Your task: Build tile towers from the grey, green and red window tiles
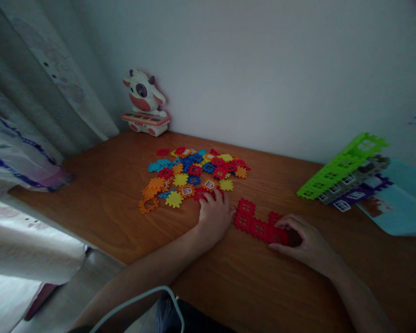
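Observation:
Several red interlocking building tiles (259,227) are joined into a flat shape with raised ends on the wooden table. My right hand (307,243) grips its right end, with the thumb along the near edge and the fingers over the far edge. At the front of a mixed heap, the fingertips of my left hand (215,215) touch a loose red tile (199,193). Those fingers are bent and apart, and the thumb stands off to the right. The heap holds yellow tiles (175,199), orange tiles (156,185) and blue tiles (190,162), some with white window inserts.
A cow toy with a keyboard (145,118) stands at the back left. To the right, joined green tiles (336,169) lean with grey and purple tiles (355,195) by a light blue sheet (398,208). A plastic bag (21,157) and curtain are at left; a pale cable (138,298) crosses below.

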`<action>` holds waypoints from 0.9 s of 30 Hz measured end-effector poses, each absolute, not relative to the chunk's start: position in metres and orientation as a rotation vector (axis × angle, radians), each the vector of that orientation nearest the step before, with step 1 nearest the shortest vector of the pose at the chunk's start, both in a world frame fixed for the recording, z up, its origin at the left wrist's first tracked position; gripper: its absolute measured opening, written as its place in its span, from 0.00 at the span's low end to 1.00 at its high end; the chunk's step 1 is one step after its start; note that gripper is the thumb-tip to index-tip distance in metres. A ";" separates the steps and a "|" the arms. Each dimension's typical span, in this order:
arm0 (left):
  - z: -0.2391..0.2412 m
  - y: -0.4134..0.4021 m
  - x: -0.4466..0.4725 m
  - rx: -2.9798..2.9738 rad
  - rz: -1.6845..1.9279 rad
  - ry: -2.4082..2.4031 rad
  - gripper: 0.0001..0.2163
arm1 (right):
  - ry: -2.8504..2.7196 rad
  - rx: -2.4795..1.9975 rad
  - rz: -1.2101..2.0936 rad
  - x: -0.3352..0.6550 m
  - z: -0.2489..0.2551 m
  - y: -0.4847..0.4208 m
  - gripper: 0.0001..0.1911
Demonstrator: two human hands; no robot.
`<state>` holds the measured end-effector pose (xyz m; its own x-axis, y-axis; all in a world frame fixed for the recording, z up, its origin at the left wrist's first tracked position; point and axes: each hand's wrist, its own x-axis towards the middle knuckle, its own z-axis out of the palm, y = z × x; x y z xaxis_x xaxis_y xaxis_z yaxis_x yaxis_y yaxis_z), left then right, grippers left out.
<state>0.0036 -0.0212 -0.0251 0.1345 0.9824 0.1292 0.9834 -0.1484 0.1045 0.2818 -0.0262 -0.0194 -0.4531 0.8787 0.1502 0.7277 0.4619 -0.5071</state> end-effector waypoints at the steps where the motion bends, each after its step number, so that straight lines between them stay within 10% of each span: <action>1: -0.023 -0.021 0.005 -2.404 -0.225 -1.990 0.23 | -2.322 -1.351 0.531 0.282 -0.020 -0.026 0.22; 27: -0.021 -0.018 0.000 -2.965 -0.400 -1.082 0.22 | -2.346 -1.300 0.532 0.279 -0.015 -0.029 0.22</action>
